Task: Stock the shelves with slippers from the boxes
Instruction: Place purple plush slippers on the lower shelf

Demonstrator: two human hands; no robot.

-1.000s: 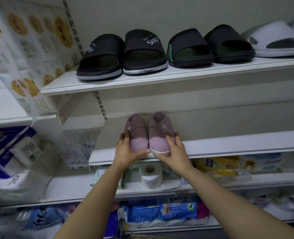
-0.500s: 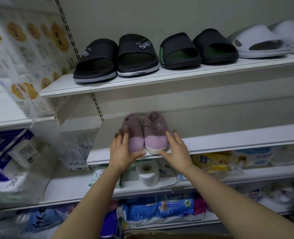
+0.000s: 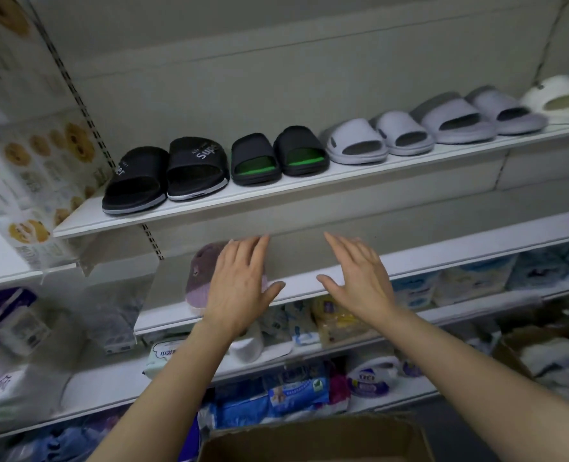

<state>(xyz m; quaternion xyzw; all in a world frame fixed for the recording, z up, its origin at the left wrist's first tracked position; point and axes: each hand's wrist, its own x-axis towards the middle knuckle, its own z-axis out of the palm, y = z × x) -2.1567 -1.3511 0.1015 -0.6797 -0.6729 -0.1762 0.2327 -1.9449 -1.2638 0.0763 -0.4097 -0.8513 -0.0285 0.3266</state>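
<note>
Two purple slippers (image 3: 203, 278) sit on the middle shelf (image 3: 443, 261) at its left end, partly hidden behind the left hand (image 3: 239, 288). They look plush, light and soft, so a squeeze across the sides should hold. Toes point near, long axis running near to far. Left hand and right hand (image 3: 359, 281) hover with fingers spread, holding nothing.

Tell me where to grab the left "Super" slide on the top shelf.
Pinch the black slide by its wide strap, coming from the front. Its open end faces you, so fingers slip under the strap while the thumb presses on top.
</note>
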